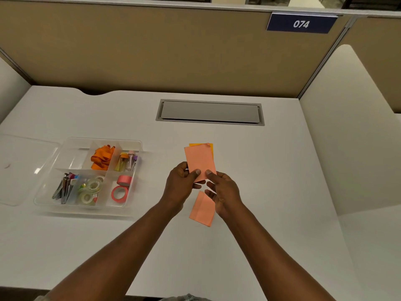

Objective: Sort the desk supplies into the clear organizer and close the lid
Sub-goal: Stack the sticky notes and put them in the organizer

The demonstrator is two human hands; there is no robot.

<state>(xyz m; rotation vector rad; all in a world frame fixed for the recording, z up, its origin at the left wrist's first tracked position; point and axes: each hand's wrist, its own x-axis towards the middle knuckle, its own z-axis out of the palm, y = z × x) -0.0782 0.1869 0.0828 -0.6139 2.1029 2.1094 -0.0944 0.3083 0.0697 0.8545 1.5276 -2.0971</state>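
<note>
Pinching one salmon-pink paper note (199,161) by its near edge, the left hand (181,183) and right hand (223,190) meet over the middle of the white desk (271,170), each with its thumb on top and its fingers curled underneath. One orange-yellow note (211,147) peeks out behind the far edge of the held note; I cannot tell whether it is held too or lies on the desk. A second salmon-pink note (201,209), creased, lies flat just near of the hands.

The clear organizer (73,153) sits well to the left, with its lid (23,168) off and lying at its left side. Inside are:
- two pink tape rolls (120,190) in the near right compartment
- several clear tape rolls (90,191) left of them
- a bunch of metal clips (64,187) at the near left
- an orange ribbon bundle (102,157)
- about three small tubes (128,162) on the far right

A blue sign (301,23) on the far partition reads "074".
</note>
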